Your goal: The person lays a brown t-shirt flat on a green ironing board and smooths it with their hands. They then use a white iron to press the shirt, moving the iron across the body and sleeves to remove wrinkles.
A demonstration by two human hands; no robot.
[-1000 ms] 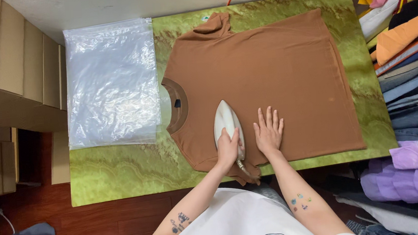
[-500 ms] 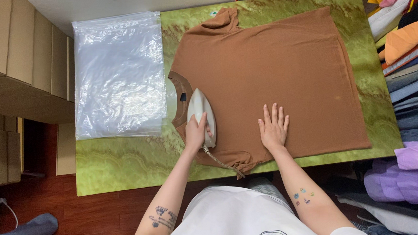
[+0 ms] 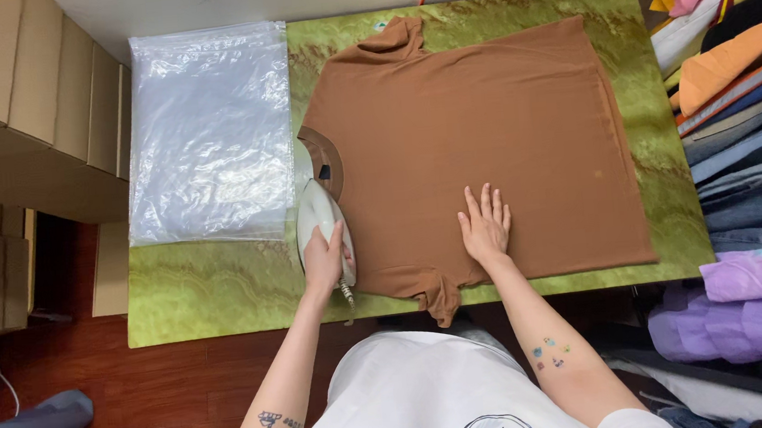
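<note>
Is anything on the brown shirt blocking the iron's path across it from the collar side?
Only the right hand, pressed flat on the shirt near its lower edge. The iron, gripped by the left hand, sits at the collar end; the rest of the fabric lies bare.

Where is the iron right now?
In the head view, the iron sits left of centre at the brown shirt's collar edge, gripped by the left hand, just right of the plastic bag.

**Green marbled table and its load**

The table (image 3: 216,299) has a green, marble-patterned top. A brown T-shirt (image 3: 483,133) lies spread flat on it, covering most of the surface. Just left of the shirt lies a clear plastic bag (image 3: 207,133). A white iron (image 3: 320,219) rests at the shirt's collar edge, below the bag's right corner.
</note>
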